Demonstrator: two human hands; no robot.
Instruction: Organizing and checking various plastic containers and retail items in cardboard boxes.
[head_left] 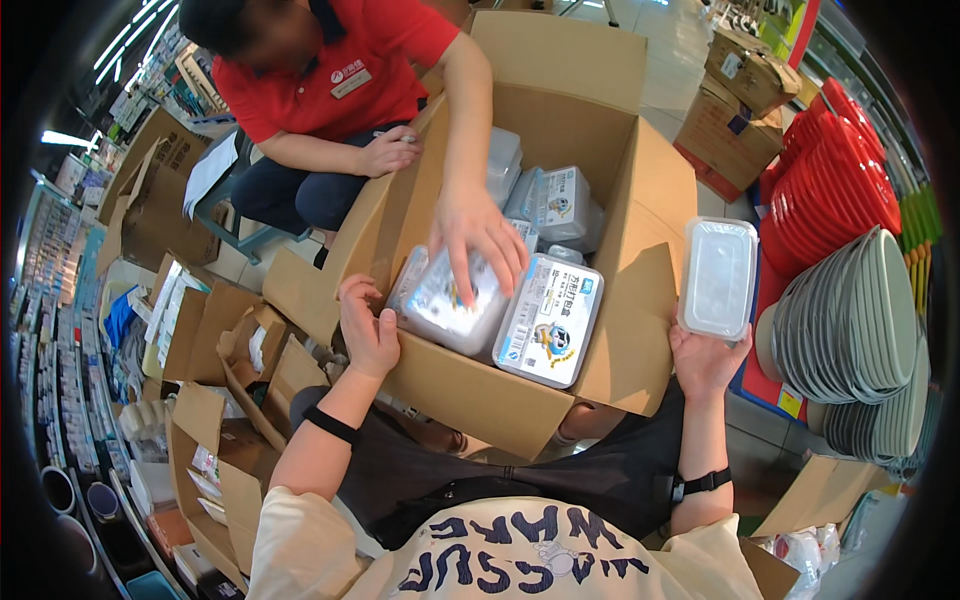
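A big open cardboard box (470,390) stands before me, with packs of clear plastic food containers inside. My left hand (366,335) is closed on the box's left edge, near its front corner, fingers curled. Out to the right of the box, my right hand (708,360) grips the lower end of a clear rectangular plastic container (718,280). A labelled container pack (550,320) lies at the box's near end. Beside it is another pack (455,300), touched by a co-worker's hand (478,235). More packs (555,205) lie deeper in the box.
The co-worker in a red shirt (390,60) sits across at the left, a pen-like item in the other hand. Stacked grey-white plates (850,330) and red plastic goods (830,190) stand at the right. Opened cartons (235,430) crowd the left; closed cartons (730,130) stand far right.
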